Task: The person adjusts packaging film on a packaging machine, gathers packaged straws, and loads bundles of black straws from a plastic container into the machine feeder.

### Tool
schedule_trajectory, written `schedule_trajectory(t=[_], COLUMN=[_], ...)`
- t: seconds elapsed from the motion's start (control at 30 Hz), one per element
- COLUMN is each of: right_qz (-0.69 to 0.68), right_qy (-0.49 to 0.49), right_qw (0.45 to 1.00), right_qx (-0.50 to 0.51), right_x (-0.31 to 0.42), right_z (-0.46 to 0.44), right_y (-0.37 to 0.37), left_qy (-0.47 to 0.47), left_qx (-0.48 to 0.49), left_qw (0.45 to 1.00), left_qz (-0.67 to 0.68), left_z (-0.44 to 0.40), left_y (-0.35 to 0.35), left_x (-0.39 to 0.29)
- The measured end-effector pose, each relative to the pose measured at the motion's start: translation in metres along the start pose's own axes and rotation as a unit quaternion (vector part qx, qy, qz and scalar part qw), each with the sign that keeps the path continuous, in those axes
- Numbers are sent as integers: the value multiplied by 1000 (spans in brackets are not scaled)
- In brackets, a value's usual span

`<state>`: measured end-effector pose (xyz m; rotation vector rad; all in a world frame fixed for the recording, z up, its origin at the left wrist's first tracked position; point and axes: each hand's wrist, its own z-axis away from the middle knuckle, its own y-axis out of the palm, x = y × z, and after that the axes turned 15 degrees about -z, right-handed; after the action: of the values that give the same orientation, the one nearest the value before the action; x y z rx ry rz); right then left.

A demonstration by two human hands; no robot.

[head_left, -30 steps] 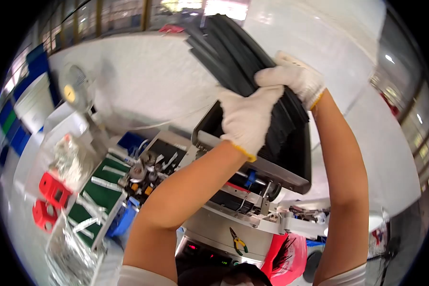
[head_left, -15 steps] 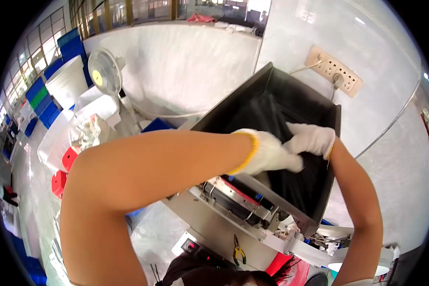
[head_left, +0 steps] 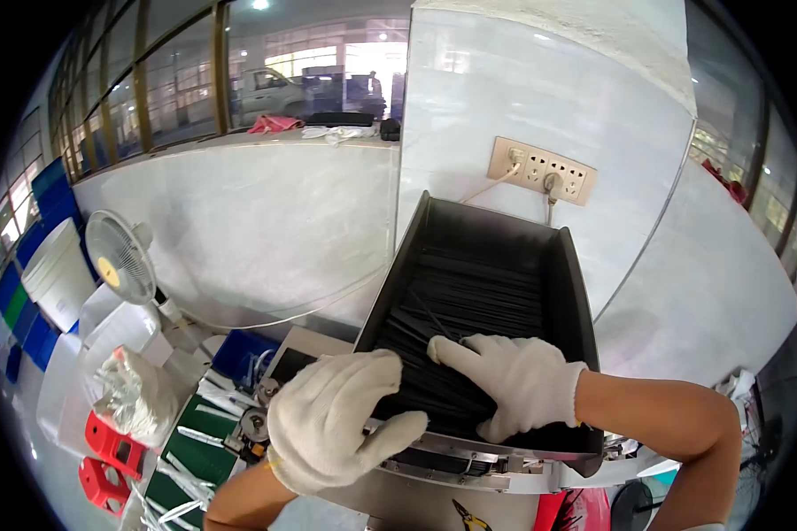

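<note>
A dark metal tray (head_left: 583, 296) holds many thin black strips (head_left: 478, 288), most lying side by side across it. My right hand (head_left: 527, 380), in a white knit glove, rests over the strips at the tray's near right, thumb and forefinger spread apart. One strip sticks up at an angle near its fingertips. My left hand (head_left: 336, 420), gloved likewise, is at the tray's near left corner. Its thumb stands away from the fingers and nothing shows between them. Part of the strips is hidden under my right hand.
Below the tray is a machine rail (head_left: 496, 473), with yellow-handled pliers (head_left: 469, 515) in front. A green surface (head_left: 186, 451) with white strips lies left. Beyond stand red stools (head_left: 115, 442), a fan (head_left: 119, 257) and a white bucket (head_left: 59, 274). A socket panel (head_left: 540, 168) is on the wall.
My hands were close together over the strips; now the left has drawn back to the tray's near left. The right has moved to the near side. The view has shifted, and the strips lie more evenly.
</note>
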<state>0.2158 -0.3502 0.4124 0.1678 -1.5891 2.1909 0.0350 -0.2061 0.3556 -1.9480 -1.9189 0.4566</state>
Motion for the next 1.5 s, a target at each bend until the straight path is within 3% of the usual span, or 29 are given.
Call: schedule_trajectory(t=[0.1, 0.13, 0.2, 0.33, 0.4, 0.53, 0.6, 0.73, 0.87, 0.93, 1.0, 1.13, 1.2, 1.27, 1.33, 1.4, 1.47, 1.5], right_qz=[74, 73, 106, 132, 120, 115, 119, 176, 228, 172, 120, 126, 84, 96, -59, -51, -37, -41], right_qy=[14, 23, 35, 52, 63, 73, 101, 45, 109, 106, 105, 78, 115, 55, -165, -278, -226, -215], right_qw=[996, 996, 992, 987, 987, 985, 979, 963, 936, 943, 944, 948, 959, 959, 955, 932, 967, 971], right_qx=[-56, -56, -58, -74, -89, -110, -132, -198, -245, -266, -289, -282, -243, -260, -241, -229, -110, -98], right_x=[-9, -16, -31, -56, -75, -109, -127, -153, -143, -140, -139, -132, -126, -104, -76, -63, -41, -43], right_z=[-16, -24, -39, -67, -82, -107, -120, -133, -137, -138, -136, -131, -133, -126, -118, -116, -111, -110], right_y=[6, 6, -3, -22, -38, -76, -87, -89, -60, -43, -28, -13, -19, -31, -44, -28, -16, -6], left_qy=[-55, -46, -25, -26, 43, 32, 10, -7, -2, -18, 0, 44, 122, 122, 116, 108, 102, 123], left_qx=[-65, 21, -44, -68, -191, -73, -67, -29, -68, -52, -39, -112, -50, -100, -80, -99, -123, -121], left_qw=[990, 992, 991, 988, 967, 986, 986, 986, 983, 986, 983, 978, 968, 961, 964, 965, 965, 963], left_qz=[111, 117, 122, 139, 160, 149, 153, 167, 172, 157, 179, 171, 215, 228, 226, 217, 208, 209], left_z=[13, 11, 25, 29, 29, 31, 34, 31, 33, 30, 42, 31, 27, 29, 30, 32, 30, 28], left_y=[14, 7, 21, 35, 50, 33, 23, 22, 28, 23, 29, 41, 40, 47, 46, 49, 51, 51], left_x=[11, 14, 21, 25, 27, 28, 25, 28, 27, 23, 30, 35, 43, 44, 43, 40, 40, 42])
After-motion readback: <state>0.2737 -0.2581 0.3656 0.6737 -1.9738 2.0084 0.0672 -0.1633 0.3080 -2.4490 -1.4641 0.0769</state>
